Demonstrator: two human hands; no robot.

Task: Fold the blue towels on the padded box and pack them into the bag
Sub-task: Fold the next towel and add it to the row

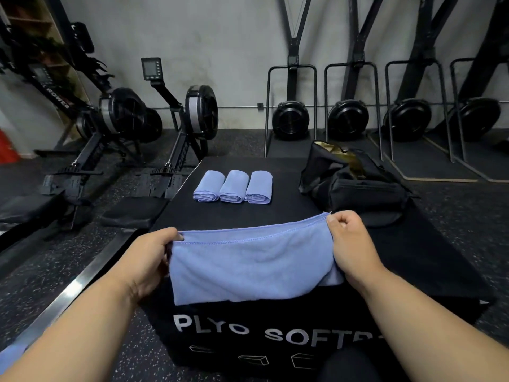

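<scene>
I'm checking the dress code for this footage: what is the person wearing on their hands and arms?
Nothing visible: the left hand and right hand are bare, without gloves, rings or watch, and both forearms are uncovered, with no sleeves in view.

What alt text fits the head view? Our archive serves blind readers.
Two hands, left hand and right hand, hold a blue towel over a black padded box. Three folded towels and an open bag sit behind.

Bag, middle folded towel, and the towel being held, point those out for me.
bag (358, 183), head view, on its dark side panel.
middle folded towel (234, 186), head view, on its top face.
held towel (248, 266), head view, on the hanging middle of the cloth.
</scene>
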